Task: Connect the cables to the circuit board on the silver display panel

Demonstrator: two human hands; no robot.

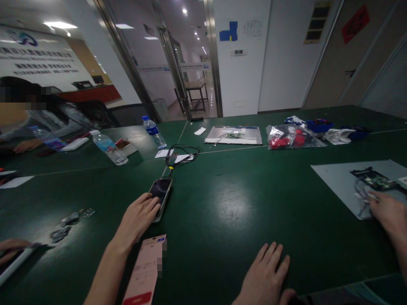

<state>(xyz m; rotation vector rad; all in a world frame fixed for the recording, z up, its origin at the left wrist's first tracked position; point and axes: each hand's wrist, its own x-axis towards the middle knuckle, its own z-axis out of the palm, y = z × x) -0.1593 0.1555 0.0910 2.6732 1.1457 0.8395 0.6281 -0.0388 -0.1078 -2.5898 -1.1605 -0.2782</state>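
My left hand (140, 216) rests palm down on a smartphone (163, 189), its fingers stretched over the dark screen; the thumb is hidden. A black cable (182, 149) lies coiled at the phone's top end. Beside my left forearm lies a flat pink rectangle (144, 267) with dark characters and a red block at its lower end, much like a lit phone screen. My right hand (267, 275) lies flat on the green table (216, 250), fingers slightly apart, holding nothing.
Another person's hand (389, 209) touches wires by a circuit board (377, 180) on a grey panel (333, 178). Another hand (12, 250) is at far left, near clear plastic scraps (60, 234). Water bottles (110, 147), a display panel (222, 134) and bagged red parts (292, 137) stand farther back.
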